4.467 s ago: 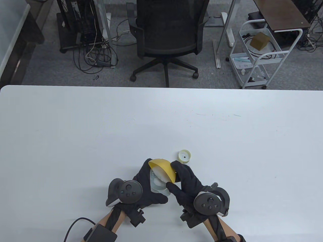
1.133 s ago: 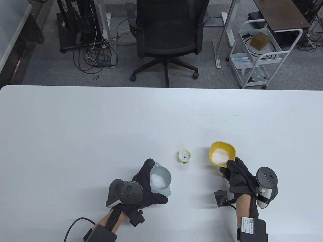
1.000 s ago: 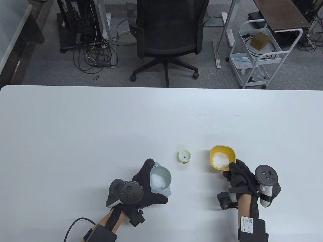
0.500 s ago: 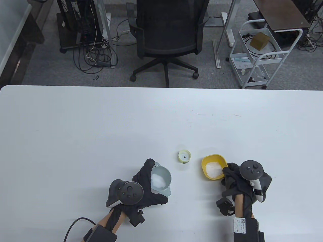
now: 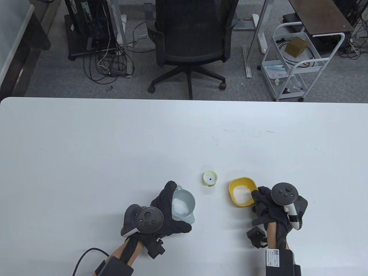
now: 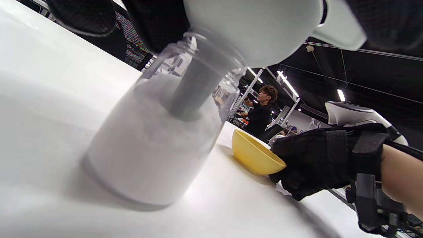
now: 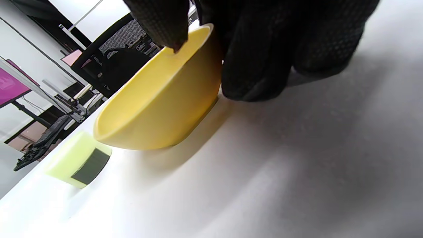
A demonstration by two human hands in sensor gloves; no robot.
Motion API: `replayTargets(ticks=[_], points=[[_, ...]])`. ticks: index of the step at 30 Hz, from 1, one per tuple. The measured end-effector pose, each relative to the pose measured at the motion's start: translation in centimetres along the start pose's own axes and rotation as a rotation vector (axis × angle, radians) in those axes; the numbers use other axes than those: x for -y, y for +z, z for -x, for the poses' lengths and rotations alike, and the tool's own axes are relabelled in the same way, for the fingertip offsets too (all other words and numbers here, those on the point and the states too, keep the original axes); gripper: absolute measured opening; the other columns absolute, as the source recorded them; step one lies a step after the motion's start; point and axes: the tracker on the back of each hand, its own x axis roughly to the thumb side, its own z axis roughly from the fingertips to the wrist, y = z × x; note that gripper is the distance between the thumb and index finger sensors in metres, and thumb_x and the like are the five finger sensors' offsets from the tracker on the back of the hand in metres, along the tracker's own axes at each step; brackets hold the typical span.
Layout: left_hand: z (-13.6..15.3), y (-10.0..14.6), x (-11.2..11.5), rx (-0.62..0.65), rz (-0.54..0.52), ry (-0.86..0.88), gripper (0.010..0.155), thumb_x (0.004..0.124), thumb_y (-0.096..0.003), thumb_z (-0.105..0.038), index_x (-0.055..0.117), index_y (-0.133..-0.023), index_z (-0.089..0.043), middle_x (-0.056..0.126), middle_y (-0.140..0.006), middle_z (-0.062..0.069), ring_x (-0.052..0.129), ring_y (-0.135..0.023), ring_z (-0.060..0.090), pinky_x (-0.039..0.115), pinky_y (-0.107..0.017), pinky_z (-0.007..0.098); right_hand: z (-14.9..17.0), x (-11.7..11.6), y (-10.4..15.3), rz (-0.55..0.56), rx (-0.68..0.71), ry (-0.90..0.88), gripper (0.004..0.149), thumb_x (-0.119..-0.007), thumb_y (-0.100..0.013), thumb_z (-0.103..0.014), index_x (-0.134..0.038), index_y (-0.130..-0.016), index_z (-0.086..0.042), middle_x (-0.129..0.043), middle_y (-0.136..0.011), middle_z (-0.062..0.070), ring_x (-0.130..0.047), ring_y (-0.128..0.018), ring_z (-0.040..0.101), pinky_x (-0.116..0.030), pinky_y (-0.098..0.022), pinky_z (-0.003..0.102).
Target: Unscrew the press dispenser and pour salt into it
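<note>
On the white table (image 5: pixel 115 149) the left hand (image 5: pixel 161 214) grips a clear jar (image 6: pixel 158 138) at its neck, and a pale grey funnel (image 5: pixel 184 202) sits in the mouth of the jar. The fingers of this hand curl around the far side of the funnel, and the thumb lies on the near side. In the left wrist view the jar stands on the table and is filled with white salt up to near its shoulder; the spout of the funnel goes down into the salt. Some salt (image 5: pixel 179 205) also lies inside the funnel.

To the right of the jar, well apart from it, the right hand (image 5: pixel 268 205) holds a yellow bowl (image 5: pixel 241 195) by its near right edge. In the right wrist view one finger (image 7: pixel 158 23) is hooked over the rim, the other fingers press the outer wall, and the bottom of the bowl touches the table. A small heap of salt lies in the bowl.

Between the jar and the bowl, a little farther from the person, a pale yellow-green cap (image 5: pixel 210 178) rests on the table with its open side up. No hand touches it. In the right wrist view it stands just beside the bowl, not touching it
</note>
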Motion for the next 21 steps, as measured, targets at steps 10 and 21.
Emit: replayTargets(ticks=[10,21], points=[[0.1,0.0,0.0,0.002,0.003,0.012,0.146,0.076,-0.0331,-0.079,0.013,-0.117,0.021,0.054,-0.115,0.041,0.081,-0.098,0.046,0.068,-0.065,0.075,-1.3,0.8,0.9,0.079,0.049,0.082,0.069,-0.061,-0.071,-0.034,-0.047,-0.113,0.019,-0.063,-0.103,0.046,-0.078,-0.081,0.058,-0.063,-0.059,0.073],[0.0,0.0,0.0,0.004,0.005,0.017,0.145,0.076,-0.0335,-0.080,0.014,-0.117,0.022,0.054,-0.115,0.041,0.081,-0.098,0.048,0.068,-0.064,0.075,-7.1,0.2,4.8,0.237,0.357,0.319,0.071,-0.062,-0.070,-0.037,-0.046,-0.114,0.016,-0.061,-0.105,0.043,-0.072,-0.086,0.063,-0.061,-0.059,0.075]])
